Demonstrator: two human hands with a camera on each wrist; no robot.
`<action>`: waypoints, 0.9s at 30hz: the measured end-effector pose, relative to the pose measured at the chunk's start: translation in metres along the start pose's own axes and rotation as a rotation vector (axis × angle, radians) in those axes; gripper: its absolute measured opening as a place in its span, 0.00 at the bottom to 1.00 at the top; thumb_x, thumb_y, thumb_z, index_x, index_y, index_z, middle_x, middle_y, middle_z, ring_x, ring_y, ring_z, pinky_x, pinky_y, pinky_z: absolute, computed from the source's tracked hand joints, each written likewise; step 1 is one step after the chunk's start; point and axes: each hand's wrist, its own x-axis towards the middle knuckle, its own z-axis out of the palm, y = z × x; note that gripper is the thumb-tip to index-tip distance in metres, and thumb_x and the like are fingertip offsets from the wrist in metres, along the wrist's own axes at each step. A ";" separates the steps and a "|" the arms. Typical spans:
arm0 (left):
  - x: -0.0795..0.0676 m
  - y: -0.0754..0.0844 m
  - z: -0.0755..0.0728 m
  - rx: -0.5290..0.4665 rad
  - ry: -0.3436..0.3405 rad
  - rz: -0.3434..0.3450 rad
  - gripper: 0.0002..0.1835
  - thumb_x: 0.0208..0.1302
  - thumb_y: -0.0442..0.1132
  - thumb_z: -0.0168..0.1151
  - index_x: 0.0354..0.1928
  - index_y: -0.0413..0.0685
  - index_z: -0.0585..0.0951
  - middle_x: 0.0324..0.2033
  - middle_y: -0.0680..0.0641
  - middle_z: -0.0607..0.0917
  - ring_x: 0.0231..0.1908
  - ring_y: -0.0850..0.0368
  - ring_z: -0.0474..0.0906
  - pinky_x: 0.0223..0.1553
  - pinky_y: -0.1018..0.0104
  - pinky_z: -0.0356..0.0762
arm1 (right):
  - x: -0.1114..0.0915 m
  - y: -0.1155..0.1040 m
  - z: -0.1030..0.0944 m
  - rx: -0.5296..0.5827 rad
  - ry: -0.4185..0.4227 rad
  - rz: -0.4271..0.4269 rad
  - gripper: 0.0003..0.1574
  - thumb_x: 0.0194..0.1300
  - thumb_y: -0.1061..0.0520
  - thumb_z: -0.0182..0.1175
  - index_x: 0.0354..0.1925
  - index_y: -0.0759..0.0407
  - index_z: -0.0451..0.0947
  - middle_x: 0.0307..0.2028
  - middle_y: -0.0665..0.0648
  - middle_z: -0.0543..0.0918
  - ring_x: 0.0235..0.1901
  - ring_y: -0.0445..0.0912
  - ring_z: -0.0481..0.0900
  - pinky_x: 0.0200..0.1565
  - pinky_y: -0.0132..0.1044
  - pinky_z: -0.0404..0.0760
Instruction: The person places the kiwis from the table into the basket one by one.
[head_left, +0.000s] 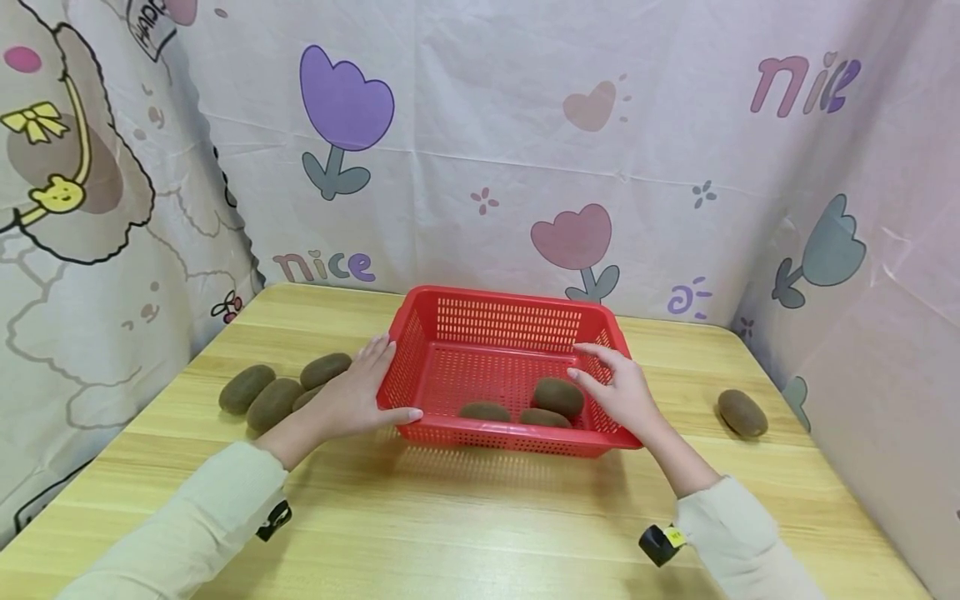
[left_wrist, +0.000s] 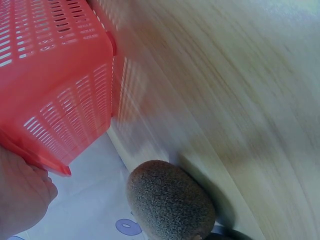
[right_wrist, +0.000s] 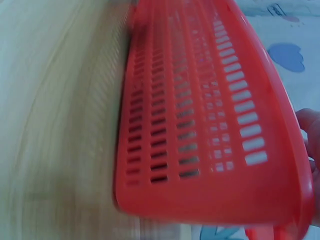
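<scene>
A red perforated plastic basket point(head_left: 487, 295) stands on the table with three kiwis in it, one of them a brown kiwi point(head_left: 558, 398) near the right front corner. My left hand point(head_left: 356, 396) rests at the basket's left rim, its thumb extended over the front corner and its fingers along the left side. Over the right rim reaches my right hand point(head_left: 618, 392), thumb and fingers spread apart above the basket's inside, holding nothing. The wrist views show the basket's outer walls and only part of each hand.
Several kiwis point(head_left: 247, 389) lie in a group left of the basket, partly behind the left hand. A single kiwi point(head_left: 742, 413) lies at the table's right side. Behind the wooden table point(head_left: 465, 533) hangs a printed cloth point(head_left: 480, 125).
</scene>
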 end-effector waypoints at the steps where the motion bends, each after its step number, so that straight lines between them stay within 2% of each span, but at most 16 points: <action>1: 0.000 0.000 0.000 0.000 0.000 0.001 0.60 0.48 0.71 0.58 0.71 0.36 0.47 0.72 0.38 0.49 0.71 0.39 0.43 0.65 0.38 0.55 | 0.000 0.002 -0.003 -0.005 0.011 0.001 0.27 0.59 0.57 0.63 0.56 0.62 0.73 0.54 0.65 0.78 0.50 0.57 0.75 0.46 0.49 0.81; 3: 0.000 0.000 0.000 0.002 0.000 0.001 0.60 0.48 0.71 0.58 0.71 0.36 0.47 0.72 0.38 0.49 0.71 0.39 0.43 0.65 0.39 0.55 | -0.001 0.007 -0.008 -0.023 0.035 0.009 0.27 0.59 0.56 0.63 0.56 0.62 0.73 0.55 0.66 0.77 0.48 0.57 0.75 0.39 0.44 0.81; 7: 0.000 0.000 0.000 0.003 0.001 0.001 0.60 0.48 0.71 0.57 0.71 0.36 0.47 0.72 0.38 0.49 0.71 0.39 0.43 0.65 0.38 0.55 | -0.003 0.015 -0.017 -0.037 0.074 0.057 0.29 0.60 0.53 0.62 0.57 0.62 0.72 0.54 0.68 0.76 0.45 0.59 0.75 0.36 0.43 0.81; 10: 0.000 -0.001 0.000 0.004 0.002 0.002 0.60 0.48 0.71 0.57 0.71 0.36 0.47 0.72 0.38 0.49 0.71 0.39 0.43 0.65 0.38 0.55 | -0.005 0.021 -0.022 -0.024 0.097 0.099 0.31 0.61 0.52 0.61 0.59 0.63 0.70 0.56 0.69 0.74 0.51 0.62 0.73 0.47 0.55 0.80; 12: 0.000 -0.001 0.000 0.007 0.003 0.003 0.60 0.48 0.71 0.57 0.71 0.36 0.47 0.72 0.38 0.49 0.71 0.39 0.43 0.65 0.38 0.55 | -0.006 0.026 -0.024 -0.001 0.115 0.120 0.32 0.61 0.52 0.61 0.60 0.64 0.69 0.57 0.69 0.73 0.54 0.64 0.70 0.47 0.58 0.79; 16: 0.000 -0.001 0.000 0.011 0.005 0.007 0.60 0.48 0.71 0.57 0.71 0.36 0.47 0.72 0.38 0.49 0.71 0.39 0.43 0.66 0.39 0.54 | -0.009 0.035 -0.026 0.020 0.179 0.139 0.33 0.60 0.53 0.62 0.60 0.64 0.69 0.59 0.69 0.72 0.57 0.65 0.67 0.51 0.60 0.76; 21: 0.001 -0.001 0.001 0.012 0.004 0.006 0.60 0.48 0.71 0.57 0.71 0.36 0.47 0.72 0.38 0.49 0.71 0.39 0.43 0.66 0.39 0.54 | -0.013 0.046 -0.029 0.037 0.282 0.131 0.32 0.57 0.57 0.65 0.58 0.66 0.70 0.59 0.68 0.72 0.61 0.63 0.66 0.61 0.60 0.66; 27: 0.001 -0.001 0.001 0.012 -0.001 0.000 0.60 0.48 0.72 0.57 0.71 0.36 0.47 0.72 0.38 0.49 0.71 0.39 0.43 0.65 0.38 0.56 | -0.017 0.059 -0.034 0.038 0.369 0.142 0.32 0.56 0.60 0.65 0.57 0.68 0.70 0.59 0.70 0.71 0.64 0.62 0.64 0.63 0.60 0.61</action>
